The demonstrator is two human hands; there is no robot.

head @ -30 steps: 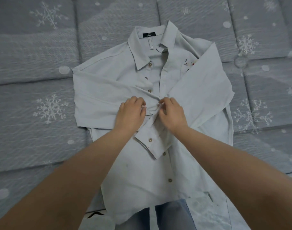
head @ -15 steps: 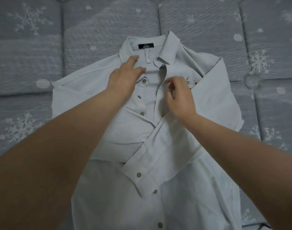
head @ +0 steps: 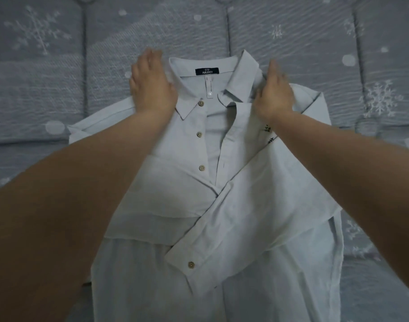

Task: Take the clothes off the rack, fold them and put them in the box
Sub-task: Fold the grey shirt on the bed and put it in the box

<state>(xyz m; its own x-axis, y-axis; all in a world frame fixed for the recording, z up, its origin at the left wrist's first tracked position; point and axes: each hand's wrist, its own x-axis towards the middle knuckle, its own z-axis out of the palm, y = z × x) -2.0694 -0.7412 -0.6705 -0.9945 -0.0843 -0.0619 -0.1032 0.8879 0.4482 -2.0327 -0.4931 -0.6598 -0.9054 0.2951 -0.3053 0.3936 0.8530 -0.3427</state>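
A pale grey-blue button shirt (head: 233,205) lies face up on a grey quilted bed cover (head: 59,66), collar at the far end with a dark label (head: 207,71). Both sleeves are folded across the chest, and the right sleeve's buttoned cuff (head: 189,263) lies on top. My left hand (head: 150,84) rests flat on the shirt's left shoulder beside the collar. On the right shoulder next to the collar lies my right hand (head: 274,94), its fingers stretched forward. Neither hand grips cloth as far as I can see. No rack or box is in view.
The quilted cover with white snowflakes (head: 382,101) and dots fills the view all round the shirt. A small embroidered motif (head: 268,133) peeks out on the shirt's chest beside my right forearm.
Both hands have moved from the crossed sleeves at the shirt's middle up to the shoulders on either side of the collar. The camera has come closer to the shirt.
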